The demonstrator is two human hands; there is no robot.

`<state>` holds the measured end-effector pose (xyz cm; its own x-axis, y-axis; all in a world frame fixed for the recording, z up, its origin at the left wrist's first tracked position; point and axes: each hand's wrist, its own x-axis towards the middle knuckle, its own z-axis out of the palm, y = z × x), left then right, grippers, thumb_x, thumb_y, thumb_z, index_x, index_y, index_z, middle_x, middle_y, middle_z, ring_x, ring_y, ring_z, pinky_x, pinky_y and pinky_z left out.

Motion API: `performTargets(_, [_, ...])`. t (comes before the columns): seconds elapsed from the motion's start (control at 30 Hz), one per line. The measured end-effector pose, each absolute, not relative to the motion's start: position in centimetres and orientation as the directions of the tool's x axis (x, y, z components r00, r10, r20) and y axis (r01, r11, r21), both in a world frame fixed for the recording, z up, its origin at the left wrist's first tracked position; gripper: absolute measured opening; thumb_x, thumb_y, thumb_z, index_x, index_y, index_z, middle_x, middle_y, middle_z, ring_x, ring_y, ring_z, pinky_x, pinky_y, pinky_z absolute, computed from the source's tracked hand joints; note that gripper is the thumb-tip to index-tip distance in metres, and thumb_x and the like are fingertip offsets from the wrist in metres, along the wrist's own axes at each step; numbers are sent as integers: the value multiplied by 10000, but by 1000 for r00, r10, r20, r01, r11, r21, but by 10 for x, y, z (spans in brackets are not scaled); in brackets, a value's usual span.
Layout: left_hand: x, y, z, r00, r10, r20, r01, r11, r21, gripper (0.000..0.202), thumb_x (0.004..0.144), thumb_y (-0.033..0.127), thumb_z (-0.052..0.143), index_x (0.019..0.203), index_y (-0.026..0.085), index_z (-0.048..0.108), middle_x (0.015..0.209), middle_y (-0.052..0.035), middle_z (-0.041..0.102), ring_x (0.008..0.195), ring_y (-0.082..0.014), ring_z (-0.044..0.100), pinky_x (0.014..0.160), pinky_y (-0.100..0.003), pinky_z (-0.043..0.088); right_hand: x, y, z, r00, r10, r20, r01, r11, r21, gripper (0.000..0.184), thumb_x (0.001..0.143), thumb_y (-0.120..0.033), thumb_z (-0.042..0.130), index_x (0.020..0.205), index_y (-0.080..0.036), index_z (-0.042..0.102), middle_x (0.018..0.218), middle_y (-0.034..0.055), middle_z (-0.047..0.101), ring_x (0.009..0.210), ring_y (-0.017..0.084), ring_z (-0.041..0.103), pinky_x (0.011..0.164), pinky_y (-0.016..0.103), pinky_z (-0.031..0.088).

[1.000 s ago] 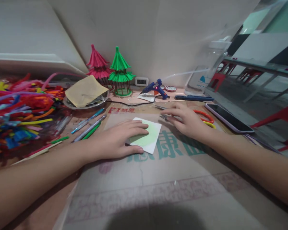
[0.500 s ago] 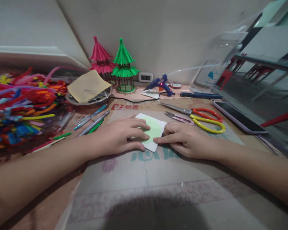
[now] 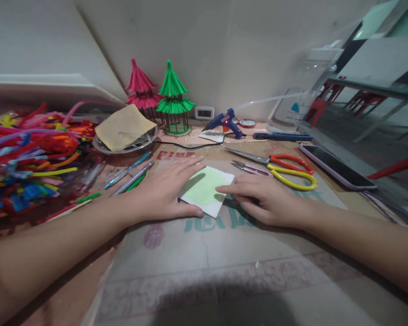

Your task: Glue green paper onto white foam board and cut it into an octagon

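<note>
A small white square card (image 3: 215,211) with a pale green round shape (image 3: 204,186) on it lies on the cardboard sheet (image 3: 177,258) in front of me. My left hand (image 3: 165,189) is open at the card's left side, fingers stretched over its upper left edge and thumb along the lower left edge. From the right, my right hand (image 3: 267,199) points with its index finger, the tip on or just over the green shape's right edge. Its other fingers are partly curled, with nothing seen in them. Just behind that hand lie pink-handled thread snips (image 3: 255,169) and scissors (image 3: 289,174).
A heap of pipe cleaners (image 3: 37,154) fills the left, beside a dish (image 3: 104,148) and pens (image 3: 132,176). Behind stand a green pagoda (image 3: 177,104), a red pagoda (image 3: 141,86), a timer (image 3: 204,112) and a glue gun (image 3: 224,123). A cutter (image 3: 282,136) and phone (image 3: 336,166) lie right.
My left fingers have lifted and spread back off the green shape, uncovering more of it. My right index finger stays at its right edge.
</note>
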<state>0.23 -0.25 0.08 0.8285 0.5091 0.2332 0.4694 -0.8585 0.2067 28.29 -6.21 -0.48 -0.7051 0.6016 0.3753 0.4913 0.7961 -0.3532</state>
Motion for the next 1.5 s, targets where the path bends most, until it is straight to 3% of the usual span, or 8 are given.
performTargets(0.13, [2, 1, -4, 819, 574, 21, 555, -801, 225, 1047, 803, 783, 555, 1567, 124, 277, 1628, -197, 295, 1501, -339, 301, 1223, -456, 253, 284, -60, -6, -753, 585, 302, 526, 810, -259, 413, 931, -77, 463, 1274, -154, 680, 849, 87, 665, 809, 199, 595, 735, 324, 458])
performTargets(0.33, [1, 2, -4, 835, 550, 33, 528, -815, 238, 922, 835, 734, 566, 1548, 188, 356, 1642, -151, 269, 1514, -326, 273, 1230, -481, 221, 279, -66, 2, -770, 499, 397, 367, 856, -364, 329, 866, -44, 480, 987, -185, 751, 745, 48, 654, 733, 171, 599, 682, 293, 463])
performTargets(0.53, [2, -1, -2, 844, 521, 130, 458, -825, 331, 784, 835, 612, 670, 1499, 265, 439, 1608, -115, 378, 1470, -328, 369, 1187, -495, 327, 280, -56, -4, -283, 874, 395, 690, 471, -549, 246, 945, -216, 525, 1176, -183, 605, 975, 84, 734, 871, 218, 691, 771, 360, 548])
performTargets(0.63, [3, -4, -2, 843, 496, 207, 390, -830, 398, 801, 836, 529, 712, 1520, 270, 387, 1595, -129, 391, 1447, -311, 408, 1162, -473, 381, 282, -51, -7, -256, 919, 299, 700, 390, -599, 300, 949, -260, 550, 1240, -190, 547, 1095, 106, 736, 1009, 251, 698, 902, 439, 546])
performTargets(0.9, [6, -3, -5, 764, 591, 259, 446, -773, 450, 1007, 774, 593, 753, 1575, 269, 237, 1601, -156, 369, 1463, -345, 377, 1170, -525, 372, 279, -52, -5, -208, 961, 184, 310, 243, -919, 351, 886, -252, 634, 1220, -212, 537, 1278, 128, 671, 1179, 244, 652, 945, 432, 567])
performTargets(1.13, [7, -16, -6, 663, 657, 358, 391, -712, 583, 1150, 755, 568, 784, 1610, 331, 52, 1648, -130, 284, 1470, -374, 355, 1125, -503, 449, 265, -64, 2, -115, 935, 334, 133, 348, -928, 482, 891, -242, 665, 1334, -242, 476, 1436, 125, 565, 1134, 229, 663, 874, 367, 602])
performTargets(1.33, [17, -36, 5, 583, 738, 340, 316, -592, 742, 567, 954, 434, 592, 1472, 278, 419, 1339, -98, 647, 1106, -255, 694, 848, -353, 624, 262, -79, 6, -118, 907, 405, 196, 421, -886, 368, 939, -283, 622, 1300, -272, 551, 1330, 99, 640, 1050, 230, 687, 783, 353, 626])
performTargets(1.5, [20, -40, 9, 563, 763, 318, 344, -566, 749, 366, 940, 434, 606, 1249, 241, 573, 1087, -52, 741, 870, -208, 735, 680, -287, 630, 261, -79, 10, -107, 924, 367, 217, 382, -898, 309, 914, -310, 662, 1216, -255, 626, 1202, 75, 715, 947, 222, 722, 758, 361, 640])
